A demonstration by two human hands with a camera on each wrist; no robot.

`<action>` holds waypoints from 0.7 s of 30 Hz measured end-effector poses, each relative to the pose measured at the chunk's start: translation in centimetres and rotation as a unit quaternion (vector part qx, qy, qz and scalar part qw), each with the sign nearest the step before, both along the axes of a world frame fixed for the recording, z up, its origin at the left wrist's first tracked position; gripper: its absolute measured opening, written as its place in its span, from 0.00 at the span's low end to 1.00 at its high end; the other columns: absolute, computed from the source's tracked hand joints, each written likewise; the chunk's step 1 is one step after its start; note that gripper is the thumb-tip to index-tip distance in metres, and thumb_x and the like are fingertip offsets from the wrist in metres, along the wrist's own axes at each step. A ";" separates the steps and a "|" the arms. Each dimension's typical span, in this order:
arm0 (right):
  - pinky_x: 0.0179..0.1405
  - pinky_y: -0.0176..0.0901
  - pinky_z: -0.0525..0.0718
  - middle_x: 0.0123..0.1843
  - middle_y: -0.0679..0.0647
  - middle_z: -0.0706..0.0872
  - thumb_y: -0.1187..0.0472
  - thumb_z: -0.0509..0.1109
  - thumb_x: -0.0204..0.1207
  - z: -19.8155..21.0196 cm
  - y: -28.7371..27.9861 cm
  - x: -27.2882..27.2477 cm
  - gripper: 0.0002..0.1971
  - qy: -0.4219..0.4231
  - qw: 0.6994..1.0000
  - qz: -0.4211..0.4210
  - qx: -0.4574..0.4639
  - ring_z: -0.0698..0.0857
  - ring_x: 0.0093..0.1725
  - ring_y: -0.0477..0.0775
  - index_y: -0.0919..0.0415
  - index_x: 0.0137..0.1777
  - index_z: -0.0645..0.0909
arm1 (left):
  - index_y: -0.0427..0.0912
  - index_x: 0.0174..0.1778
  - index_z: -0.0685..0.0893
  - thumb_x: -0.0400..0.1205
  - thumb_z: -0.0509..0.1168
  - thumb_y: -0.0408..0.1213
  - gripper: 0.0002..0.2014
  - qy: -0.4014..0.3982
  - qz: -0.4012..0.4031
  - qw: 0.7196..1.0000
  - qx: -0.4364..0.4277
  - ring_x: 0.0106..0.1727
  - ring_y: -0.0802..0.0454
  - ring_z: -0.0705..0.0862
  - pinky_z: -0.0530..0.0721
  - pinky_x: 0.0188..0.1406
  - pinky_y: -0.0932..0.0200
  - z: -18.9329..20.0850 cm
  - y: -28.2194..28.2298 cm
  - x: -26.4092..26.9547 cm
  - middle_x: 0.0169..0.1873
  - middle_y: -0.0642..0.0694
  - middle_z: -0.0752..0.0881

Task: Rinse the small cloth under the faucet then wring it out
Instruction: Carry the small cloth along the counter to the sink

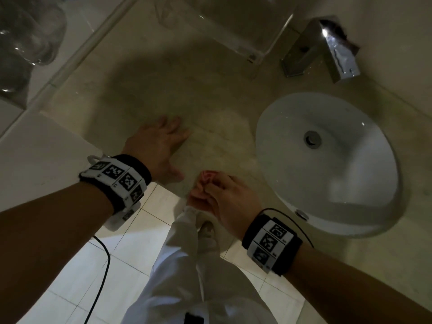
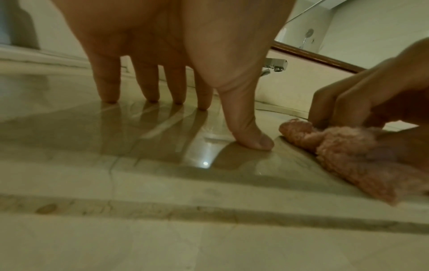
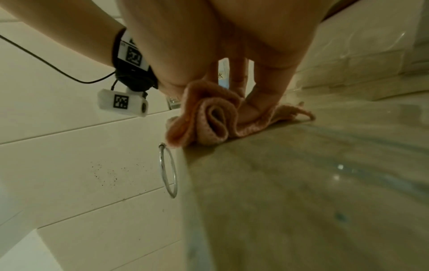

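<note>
A small pink cloth [image 1: 205,181] lies bunched at the front edge of the beige stone counter [image 1: 163,90]. My right hand [image 1: 222,195] pinches the cloth [image 3: 209,119] between thumb and fingers against the counter; in the left wrist view the cloth [image 2: 343,148] shows under those fingers. My left hand [image 1: 159,146] rests on the counter to the left, with straight fingertips [image 2: 109,95] and the thumb touching the stone and holding nothing. The chrome faucet [image 1: 327,47] stands at the back right, over the white basin [image 1: 327,195]. No water shows running.
A clear acrylic stand [image 1: 233,36] sits at the back of the counter beside the faucet. Glassware [image 1: 25,38] stands at the far left behind a glass panel. A chrome towel ring [image 3: 168,170] hangs on the tiled wall below the counter edge.
</note>
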State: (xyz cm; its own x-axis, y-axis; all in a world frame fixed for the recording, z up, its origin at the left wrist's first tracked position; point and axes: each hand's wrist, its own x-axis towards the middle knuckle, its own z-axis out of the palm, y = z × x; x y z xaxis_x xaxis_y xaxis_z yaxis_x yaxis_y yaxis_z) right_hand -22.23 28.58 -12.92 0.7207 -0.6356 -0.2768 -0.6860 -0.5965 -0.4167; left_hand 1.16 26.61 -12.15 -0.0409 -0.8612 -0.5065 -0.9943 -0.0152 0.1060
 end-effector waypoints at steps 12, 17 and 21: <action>0.32 0.51 0.85 0.46 0.58 0.82 0.40 0.57 0.74 -0.4 -6.4 -3.4 0.22 -0.059 0.984 -0.152 -0.072 0.83 0.34 0.63 0.56 0.48 0.85 | 0.56 0.82 0.58 0.60 0.75 0.66 0.56 -0.004 -0.095 0.995 -0.002 0.83 0.42 0.59 0.70 0.73 0.38 0.1 -0.2 -3.1 0.85 0.48 0.57; 0.40 0.53 0.84 0.53 0.54 0.82 0.46 0.69 0.77 -1.1 -2.5 -4.9 0.11 -0.016 0.990 -0.129 -0.062 0.82 0.43 0.62 0.52 0.52 0.84 | 0.55 0.83 0.54 0.62 0.72 0.69 0.56 0.001 -0.113 0.993 -0.019 0.84 0.43 0.55 0.63 0.76 0.35 -0.1 0.2 -5.6 0.85 0.50 0.55; 0.52 0.56 0.82 0.59 0.52 0.83 0.41 0.60 0.79 -0.7 2.4 -6.0 0.18 0.000 0.996 -0.085 -0.012 0.82 0.55 0.60 0.50 0.55 0.84 | 0.54 0.84 0.54 0.64 0.73 0.68 0.56 0.013 -0.153 0.988 -0.012 0.85 0.45 0.54 0.62 0.78 0.38 0.1 0.9 -6.4 0.86 0.52 0.54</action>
